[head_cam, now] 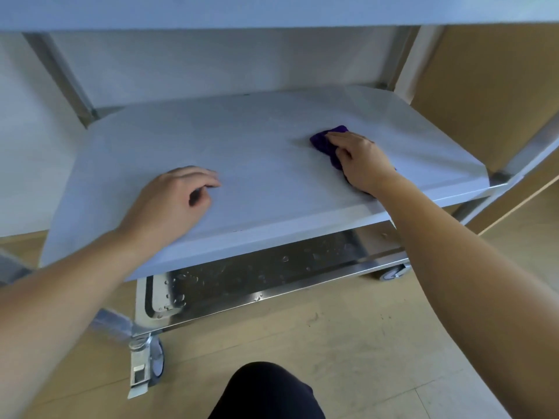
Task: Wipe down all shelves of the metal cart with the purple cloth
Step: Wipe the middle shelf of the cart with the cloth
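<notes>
The metal cart's middle shelf (257,164) fills the centre of the view, its surface pale and matte. A bunched purple cloth (323,142) lies on the right part of this shelf. My right hand (360,158) sits on top of the cloth, fingers and thumb bent over it, and presses it onto the shelf. My left hand (178,198) rests on the left front part of the same shelf with loosely curled fingers and holds nothing. The top shelf (272,10) hangs overhead. The bottom shelf (272,270) below is shiny, with water drops on it.
Cart posts stand at the back left (60,74) and right (520,155). Caster wheels (151,364) sit on the wooden floor. Brown cardboard (490,95) stands to the right of the cart. My dark-clad knee (266,391) is at the bottom centre.
</notes>
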Motion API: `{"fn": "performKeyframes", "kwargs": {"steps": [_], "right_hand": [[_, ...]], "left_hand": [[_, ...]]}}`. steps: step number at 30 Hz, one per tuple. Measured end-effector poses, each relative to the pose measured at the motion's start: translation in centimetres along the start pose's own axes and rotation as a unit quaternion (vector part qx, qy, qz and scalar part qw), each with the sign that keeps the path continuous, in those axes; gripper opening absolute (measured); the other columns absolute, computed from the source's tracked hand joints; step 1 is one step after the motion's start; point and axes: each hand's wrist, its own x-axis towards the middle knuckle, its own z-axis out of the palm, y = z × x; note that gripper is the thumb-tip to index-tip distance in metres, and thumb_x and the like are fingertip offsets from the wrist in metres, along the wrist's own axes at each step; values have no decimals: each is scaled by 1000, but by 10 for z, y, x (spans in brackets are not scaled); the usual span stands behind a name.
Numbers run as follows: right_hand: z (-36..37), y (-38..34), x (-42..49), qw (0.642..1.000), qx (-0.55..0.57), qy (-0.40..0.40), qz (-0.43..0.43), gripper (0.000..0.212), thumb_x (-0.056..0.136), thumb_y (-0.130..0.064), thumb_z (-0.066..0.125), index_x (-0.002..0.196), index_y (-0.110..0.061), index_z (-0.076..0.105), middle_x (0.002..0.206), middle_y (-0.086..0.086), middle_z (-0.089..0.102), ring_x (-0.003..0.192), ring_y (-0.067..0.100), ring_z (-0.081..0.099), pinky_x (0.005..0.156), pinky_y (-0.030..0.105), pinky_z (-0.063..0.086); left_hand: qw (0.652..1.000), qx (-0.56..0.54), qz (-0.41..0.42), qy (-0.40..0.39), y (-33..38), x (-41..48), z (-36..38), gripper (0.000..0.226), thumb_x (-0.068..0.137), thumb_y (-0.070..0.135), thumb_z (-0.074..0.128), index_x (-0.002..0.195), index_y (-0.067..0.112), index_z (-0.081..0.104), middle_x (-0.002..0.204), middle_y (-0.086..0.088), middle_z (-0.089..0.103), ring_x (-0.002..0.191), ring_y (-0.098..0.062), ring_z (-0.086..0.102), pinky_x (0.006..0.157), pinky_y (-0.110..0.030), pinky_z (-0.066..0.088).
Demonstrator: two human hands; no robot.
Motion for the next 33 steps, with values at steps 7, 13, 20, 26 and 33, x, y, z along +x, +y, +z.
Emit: {"fn": "performKeyframes", "kwargs": {"steps": [7,13,20,26,33], "right_hand": [[43,-65,47,984,-52,80,153,38,94,-16,38,127,-19,56,136,5,53,128,29,40,105,35,35],[80,-141,67,995,18,-27,-94,45,96,-13,41,140,-22,46,147,-3,43,136,21,35,109,27,28],[65,-81,85,998,52,-12,-25,43,95,-23,40,134,-37,51,133,4,56,117,27,54,95,32,46],[53,-47,114,988,7,11,152,38,95,-17,38,127,-26,56,131,12,52,117,31,53,83,33,44],[101,-165,113,995,10,-47,-87,42,96,-20,38,134,-32,48,139,1,49,125,23,47,89,31,43]], "left_hand": [[999,-46,2,10,-3,6,9,24,81,1,60,97,14,72,107,7,70,95,-17,64,85,-32,51],[998,-67,-14,10,-9,5,9,26,82,2,60,98,18,73,107,10,68,99,-13,63,89,-31,50],[997,-73,-12,17,-7,6,11,28,83,-1,58,97,16,75,109,11,69,97,-13,64,88,-29,50],[998,-59,-1,25,-8,10,16,28,83,-2,58,97,16,74,109,11,69,100,-12,62,87,-26,47],[998,-51,17,13,-16,13,15,29,79,6,54,99,19,72,110,10,68,102,-17,62,90,-32,49]]}}
